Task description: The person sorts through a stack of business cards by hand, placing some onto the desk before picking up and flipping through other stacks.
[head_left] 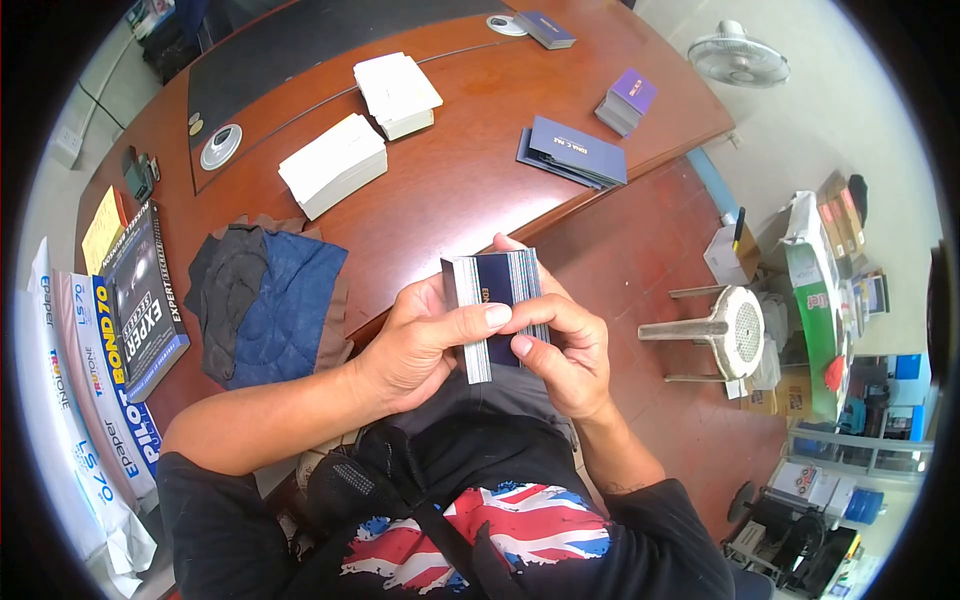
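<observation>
Between my two hands, just above my lap, is a thick stack of navy cards (pixel 494 275) with light edges and gold lettering. My left hand (pixel 425 340) grips the stack's left side, its thumb lying across the front. Around the right side close the fingers of my right hand (pixel 568 355), with the thumb and index finger against the cards. The edges are spread into stepped layers on both sides of the dark face. My palms and the lower cards are partly hidden.
On the wooden table (pixel 480 110) stand two white card stacks (pixel 335 165) (pixel 398 92), navy cards (pixel 575 150), a purple-topped stack (pixel 627 98) and another dark stack (pixel 546 30). Folded cloth (pixel 270 300), a book (pixel 145 300) and paper packs (pixel 95 390) lie left. A stool (pixel 735 333) stands right.
</observation>
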Demonstrator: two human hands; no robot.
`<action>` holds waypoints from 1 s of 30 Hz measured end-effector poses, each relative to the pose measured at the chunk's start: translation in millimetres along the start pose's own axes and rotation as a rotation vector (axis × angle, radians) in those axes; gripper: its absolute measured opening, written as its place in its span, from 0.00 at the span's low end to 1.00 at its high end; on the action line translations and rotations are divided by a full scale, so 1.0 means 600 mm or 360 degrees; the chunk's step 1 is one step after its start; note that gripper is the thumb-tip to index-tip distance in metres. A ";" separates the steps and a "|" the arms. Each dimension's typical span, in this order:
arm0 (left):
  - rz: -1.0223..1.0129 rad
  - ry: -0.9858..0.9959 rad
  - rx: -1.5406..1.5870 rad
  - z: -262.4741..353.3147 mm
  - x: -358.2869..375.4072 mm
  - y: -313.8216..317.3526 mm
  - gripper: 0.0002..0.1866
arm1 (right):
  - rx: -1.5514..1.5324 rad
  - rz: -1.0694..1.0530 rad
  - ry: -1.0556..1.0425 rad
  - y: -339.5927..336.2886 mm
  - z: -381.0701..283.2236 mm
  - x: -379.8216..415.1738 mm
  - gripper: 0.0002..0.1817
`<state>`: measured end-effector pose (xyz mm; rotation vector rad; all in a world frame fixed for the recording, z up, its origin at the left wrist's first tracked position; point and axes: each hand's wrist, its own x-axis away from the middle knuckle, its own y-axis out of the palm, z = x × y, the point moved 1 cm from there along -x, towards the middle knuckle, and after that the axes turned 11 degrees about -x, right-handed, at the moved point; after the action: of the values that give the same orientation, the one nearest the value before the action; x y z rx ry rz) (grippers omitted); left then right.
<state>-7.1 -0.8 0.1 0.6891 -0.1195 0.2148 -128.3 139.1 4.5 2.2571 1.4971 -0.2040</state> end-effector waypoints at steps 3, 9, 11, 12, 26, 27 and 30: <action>0.0014 -0.0005 0.0030 0.006 0.000 0.007 0.22 | 0.0111 -0.0032 -0.0016 0.006 -0.005 -0.005 0.14; 0.0028 0.0009 0.0008 0.009 -0.001 0.012 0.22 | 0.0123 0.0036 -0.0042 0.014 -0.002 -0.006 0.15; 0.0030 0.0013 0.0006 0.006 -0.003 0.011 0.23 | 0.0101 0.0031 -0.0025 0.013 -0.003 -0.005 0.15; 0.0029 0.0009 0.0015 0.006 -0.003 0.011 0.23 | 0.0086 0.0022 -0.0015 0.010 -0.003 -0.004 0.15; 0.0014 0.0006 0.0020 0.006 0.001 0.008 0.22 | 0.0095 0.0056 -0.0015 0.013 0.000 -0.003 0.14; -0.0001 0.0012 0.0032 0.008 0.001 0.010 0.22 | 0.0087 0.0051 -0.0032 0.015 0.001 -0.005 0.16; -0.0035 0.0022 0.0059 0.012 0.000 0.013 0.23 | 0.0084 0.0057 -0.0045 0.013 0.003 -0.004 0.18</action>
<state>-9.2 0.6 10.3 0.7254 -0.0947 0.2014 -121.9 133.3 5.8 2.3107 1.4523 -0.2669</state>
